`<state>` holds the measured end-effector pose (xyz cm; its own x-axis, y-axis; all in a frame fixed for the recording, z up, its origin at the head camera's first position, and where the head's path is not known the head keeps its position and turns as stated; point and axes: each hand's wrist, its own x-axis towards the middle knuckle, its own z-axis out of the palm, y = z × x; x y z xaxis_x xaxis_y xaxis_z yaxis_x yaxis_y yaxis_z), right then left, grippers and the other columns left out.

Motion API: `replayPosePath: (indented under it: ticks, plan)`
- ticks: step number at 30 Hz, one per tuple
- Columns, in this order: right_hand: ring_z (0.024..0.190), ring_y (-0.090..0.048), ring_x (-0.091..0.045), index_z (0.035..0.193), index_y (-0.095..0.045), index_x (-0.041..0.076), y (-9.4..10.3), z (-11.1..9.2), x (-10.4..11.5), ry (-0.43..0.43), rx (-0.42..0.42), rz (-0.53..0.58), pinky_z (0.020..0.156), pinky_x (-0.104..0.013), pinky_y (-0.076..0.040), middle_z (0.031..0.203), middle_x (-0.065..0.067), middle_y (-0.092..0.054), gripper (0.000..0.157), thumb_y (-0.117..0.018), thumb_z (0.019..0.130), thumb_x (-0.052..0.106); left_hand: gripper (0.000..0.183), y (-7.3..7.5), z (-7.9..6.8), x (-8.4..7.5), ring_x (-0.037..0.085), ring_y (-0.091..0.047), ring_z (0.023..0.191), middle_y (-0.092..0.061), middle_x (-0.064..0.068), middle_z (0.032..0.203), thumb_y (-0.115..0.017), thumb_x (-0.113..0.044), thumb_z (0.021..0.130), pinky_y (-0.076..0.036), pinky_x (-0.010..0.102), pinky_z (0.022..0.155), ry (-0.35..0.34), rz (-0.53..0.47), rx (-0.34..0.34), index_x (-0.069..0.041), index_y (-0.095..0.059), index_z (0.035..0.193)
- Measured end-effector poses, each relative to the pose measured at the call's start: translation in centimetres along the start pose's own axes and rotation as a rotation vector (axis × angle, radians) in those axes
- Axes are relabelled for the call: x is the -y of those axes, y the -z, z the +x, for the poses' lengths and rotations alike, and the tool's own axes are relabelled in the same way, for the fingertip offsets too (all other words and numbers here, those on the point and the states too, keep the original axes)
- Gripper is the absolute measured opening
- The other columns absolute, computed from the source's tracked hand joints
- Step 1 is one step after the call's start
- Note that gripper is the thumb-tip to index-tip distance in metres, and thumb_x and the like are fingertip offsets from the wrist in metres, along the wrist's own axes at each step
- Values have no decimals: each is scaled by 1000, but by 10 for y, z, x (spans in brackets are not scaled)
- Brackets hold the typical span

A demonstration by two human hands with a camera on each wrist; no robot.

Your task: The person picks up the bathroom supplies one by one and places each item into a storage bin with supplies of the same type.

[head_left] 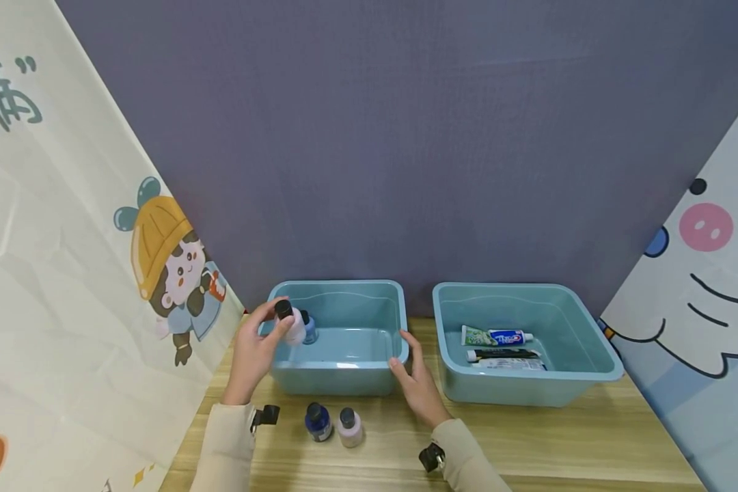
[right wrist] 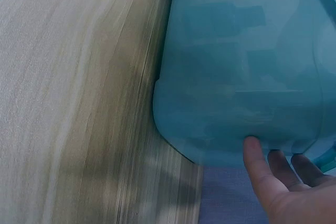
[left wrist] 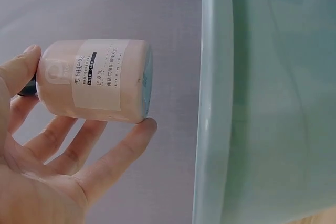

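Observation:
My left hand [head_left: 255,348] holds a small pale pink hair-care bottle [left wrist: 100,80] with a black cap, pinched near the cap, over the left side of the left blue bin [head_left: 338,379]. In the left wrist view the bottle lies sideways, label showing, a fingertip by its base. Inside that bin stands a blue bottle [head_left: 309,329] with a dark cap, partly hidden behind the held one. My right hand [head_left: 421,383] rests at the bin's front right corner; in the right wrist view its extended fingers [right wrist: 257,163] touch the outer wall.
On the wooden table before the left bin stand a dark blue bottle [head_left: 318,422] and another pink bottle [head_left: 350,428]. A second blue bin [head_left: 510,389] on the right contains several toothpaste tubes [head_left: 498,337]. A grey-purple panel [head_left: 357,150] rises behind both bins.

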<state>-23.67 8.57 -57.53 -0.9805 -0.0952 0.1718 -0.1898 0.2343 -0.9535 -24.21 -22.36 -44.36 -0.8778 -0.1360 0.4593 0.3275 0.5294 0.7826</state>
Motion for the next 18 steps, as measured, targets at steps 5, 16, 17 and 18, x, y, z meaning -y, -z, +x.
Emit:
replayPosePath:
  ticks: [5, 16, 17, 18]
  plan:
    - [157, -20, -33, 161, -25, 33, 0, 1, 1, 7, -8, -7, 122, -67, -19, 170, -6, -24, 66, -55, 104, 48, 40, -1, 12, 2, 16, -58, 103, -73, 12, 122, -75, -10, 93, -49, 24, 73, -55, 12, 20, -9, -68, 132]
    - [157, -21, -34, 159, -24, 40, -1, 0, 1, 11, -7, -3, 121, -68, -20, 171, -7, -23, 64, -55, 104, 49, 42, 1, 24, 8, 26, -61, 110, -71, 9, 126, -74, -30, 95, -49, 50, 90, -61, -3, 76, -15, -67, 134]
    - [157, -21, -34, 159, -24, 39, -1, -1, 1, 10, -6, -1, 121, -68, -20, 171, -7, -22, 64, -55, 104, 49, 43, 2, 25, 9, 27, -62, 110, -71, 10, 126, -74, -31, 95, -49, 51, 91, -57, 0, 78, -16, -67, 134]
    - [156, -21, -35, 159, -24, 39, 0, -1, 1, 10, -7, -1, 121, -68, -20, 170, -8, -23, 64, -55, 104, 49, 43, 2, 26, 9, 28, -62, 111, -71, 10, 127, -74, -32, 95, -49, 52, 91, -54, 5, 81, -16, -67, 134]
